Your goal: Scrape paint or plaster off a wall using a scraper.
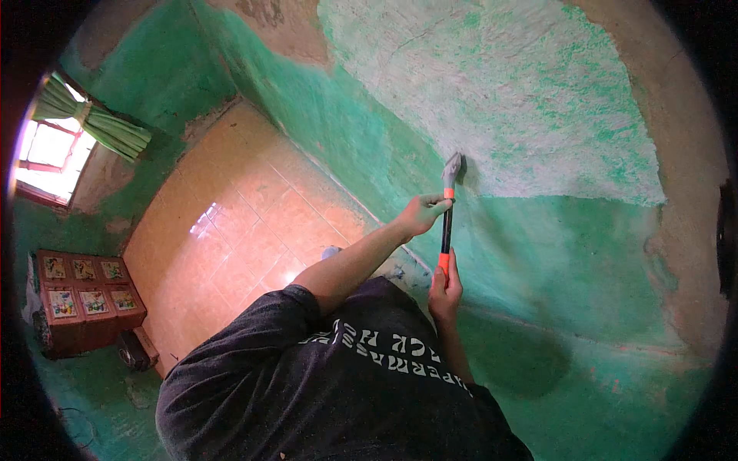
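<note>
Both my hands hold a long-handled scraper [446,230] with a black shaft, orange bands and a grey head. My left hand [423,214] is closed round the upper shaft, just below the head. Lower down, my right hand [446,295] grips the orange end of the handle. The scraper's head touches or nearly touches the green wall [538,246], at the lower edge of a large pale patch [507,100] where the paint is mostly gone. Traces of green remain in that patch. The blade's edge is too small to make out.
Bare grey-brown plaster [696,154] borders the patch on the right. Shiny orange floor tiles [246,207] lie to the left, with crumbs of debris [397,273] along the wall's foot. A brown cabinet [92,296] stands at the far left, below a window [48,157] with a green curtain [108,127].
</note>
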A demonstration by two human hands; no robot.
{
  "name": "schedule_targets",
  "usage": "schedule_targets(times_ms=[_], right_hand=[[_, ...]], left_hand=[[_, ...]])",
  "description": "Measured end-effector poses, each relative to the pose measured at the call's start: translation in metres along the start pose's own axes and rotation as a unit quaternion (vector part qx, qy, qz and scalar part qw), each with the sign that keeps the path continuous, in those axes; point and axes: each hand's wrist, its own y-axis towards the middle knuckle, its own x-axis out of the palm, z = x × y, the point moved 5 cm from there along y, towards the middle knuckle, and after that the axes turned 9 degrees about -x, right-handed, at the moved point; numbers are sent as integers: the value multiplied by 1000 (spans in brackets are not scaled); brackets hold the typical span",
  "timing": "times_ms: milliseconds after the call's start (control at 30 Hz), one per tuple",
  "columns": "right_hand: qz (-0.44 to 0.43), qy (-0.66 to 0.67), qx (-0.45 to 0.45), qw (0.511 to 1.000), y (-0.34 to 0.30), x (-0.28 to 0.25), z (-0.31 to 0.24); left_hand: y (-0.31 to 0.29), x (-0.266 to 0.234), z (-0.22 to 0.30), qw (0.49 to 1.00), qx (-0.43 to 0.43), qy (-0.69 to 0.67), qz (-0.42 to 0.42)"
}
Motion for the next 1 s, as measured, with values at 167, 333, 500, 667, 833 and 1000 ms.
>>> schedule_targets(times_ms=[167, 333, 500, 667, 833, 1000], right_hand=[[-9, -68, -55, 996, 6, 12, -19], [16, -56, -31, 998, -1, 10, -10], [1, -77, -57, 995, 9, 19, -21], [9, -47, -32, 998, 7, 17, -16], [-5, -97, -52, 994, 8, 10, -34], [-10, -111, -46, 993, 16, 17, -29]], left_hand=[[3, -3, -1, 999, 10, -19, 25], [0, -1, 2, 999, 13, 32, 1], [8, -6, -2, 998, 47, -29, 29], [8, -2, -10, 999, 40, -26, 24], [2, -8, 5, 1000, -3, 28, 0], [8, -15, -1, 999, 16, -18, 32]])
